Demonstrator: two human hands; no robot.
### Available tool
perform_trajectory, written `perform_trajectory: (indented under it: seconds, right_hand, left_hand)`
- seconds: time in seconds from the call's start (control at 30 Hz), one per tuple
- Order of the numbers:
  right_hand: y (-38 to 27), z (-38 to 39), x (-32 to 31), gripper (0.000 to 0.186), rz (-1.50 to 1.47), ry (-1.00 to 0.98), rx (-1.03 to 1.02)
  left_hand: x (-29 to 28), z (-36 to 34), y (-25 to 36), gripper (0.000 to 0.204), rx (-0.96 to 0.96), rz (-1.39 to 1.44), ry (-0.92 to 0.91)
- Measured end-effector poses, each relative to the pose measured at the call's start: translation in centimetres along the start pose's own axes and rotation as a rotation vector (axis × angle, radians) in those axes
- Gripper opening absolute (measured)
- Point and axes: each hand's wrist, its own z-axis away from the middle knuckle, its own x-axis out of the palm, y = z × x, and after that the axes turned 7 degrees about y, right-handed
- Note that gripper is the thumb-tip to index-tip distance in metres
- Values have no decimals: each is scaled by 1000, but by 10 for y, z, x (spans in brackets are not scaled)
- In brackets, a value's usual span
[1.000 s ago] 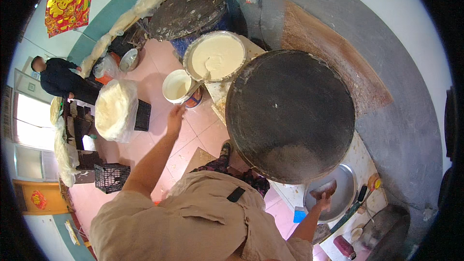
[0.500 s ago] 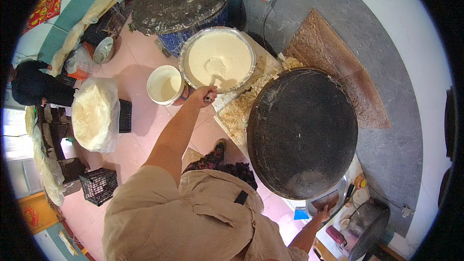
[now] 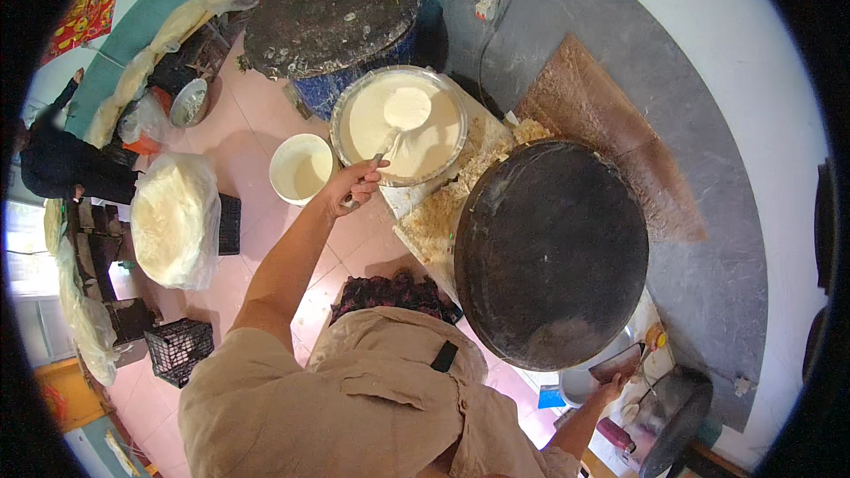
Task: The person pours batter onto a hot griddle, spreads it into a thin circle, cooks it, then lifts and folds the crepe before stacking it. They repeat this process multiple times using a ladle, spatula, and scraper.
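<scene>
My left hand [image 3: 354, 186] is closed round the handle of a ladle [image 3: 388, 142]. The ladle's bowl, filled with pale batter, is over the batter [image 3: 365, 137] in a wide round basin [image 3: 335, 127]; whether it touches the surface I cannot tell. To the right of the basin stands a large round black griddle [image 3: 549, 257], its top bare and dark. At the lower right my right hand [image 3: 609, 391] grips a flat brown scraper [image 3: 620, 361], held above a grey basin [image 3: 580, 383] beside the griddle's near edge.
A white bucket [image 3: 279, 159] stands left of the batter basin, a dark-lidded blue drum [image 3: 332, 18] behind it. Plastic-wrapped pale sheets [image 3: 173, 221] and a black crate [image 3: 180, 345] are on the left. A person in dark clothes [image 3: 71, 155] is far left. A maroon bottle [image 3: 613, 434] lies lower right.
The ladle has come up out of the batter, now full, and my left hand has drawn back slightly toward me. My right hand has raised the scraper from the grey basin.
</scene>
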Motion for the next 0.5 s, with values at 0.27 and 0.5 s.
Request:
perform_trajectory:
  seconds: [0.27,0.5]
  right_hand:
    - [-18,-27,34,47,-309,-12,39]
    - [-33,2,58,46,-281,-149,236]
  left_hand:
    - [83,92,60,40,227,-87,-224]
    - [43,68,48,36,296,-139,7]
